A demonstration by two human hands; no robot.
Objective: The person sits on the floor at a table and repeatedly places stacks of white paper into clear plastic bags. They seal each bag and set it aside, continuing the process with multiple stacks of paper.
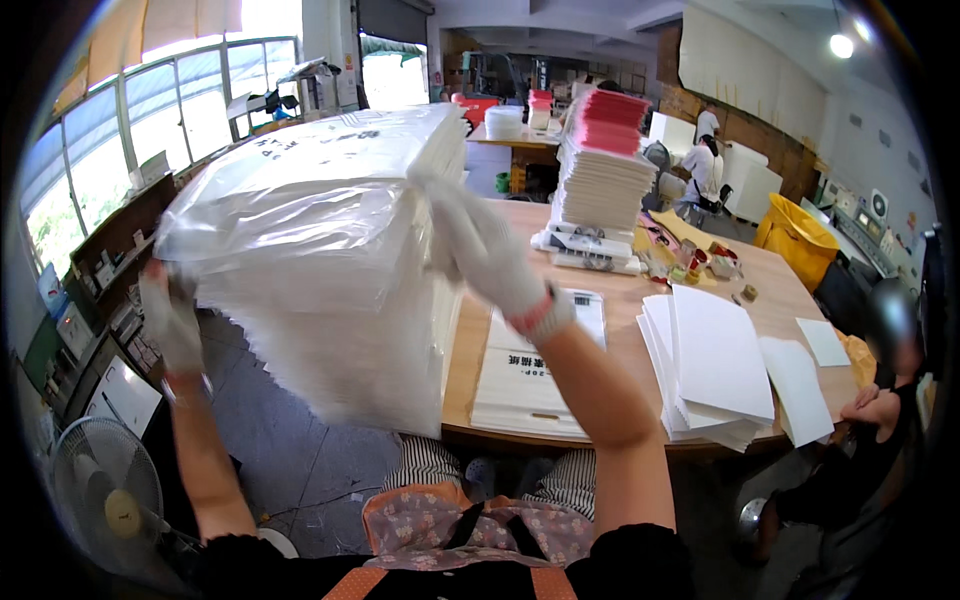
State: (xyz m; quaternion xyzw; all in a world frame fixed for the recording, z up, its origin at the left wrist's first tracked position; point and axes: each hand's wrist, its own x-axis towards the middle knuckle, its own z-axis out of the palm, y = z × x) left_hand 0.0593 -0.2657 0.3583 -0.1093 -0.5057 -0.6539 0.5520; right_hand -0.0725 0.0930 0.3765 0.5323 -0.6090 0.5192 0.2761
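Observation:
A tall stack of white packs in clear plastic (pixel 320 270) stands at the table's left end, its top sheet creased and printed with dark characters. My right hand (pixel 480 245), in a white glove, lies along the stack's right upper edge with its fingers stretched out. On the stack's left side is my gloved left hand (pixel 172 320), blurred, its fingers pointing up and apart; whether it touches the stack is hard to tell. Below my right forearm, a flat white printed pack (pixel 520 395) lies on the wooden table (pixel 465 385).
Loose white sheets (pixel 715 355) lie right of my forearm. Behind them rises a pile of white and pink packs (pixel 600 165), with tape rolls (pixel 700 262) beside it. A yellow bin (pixel 797 232), a standing fan (pixel 105 490) and a seated person (pixel 870 440) are around the table.

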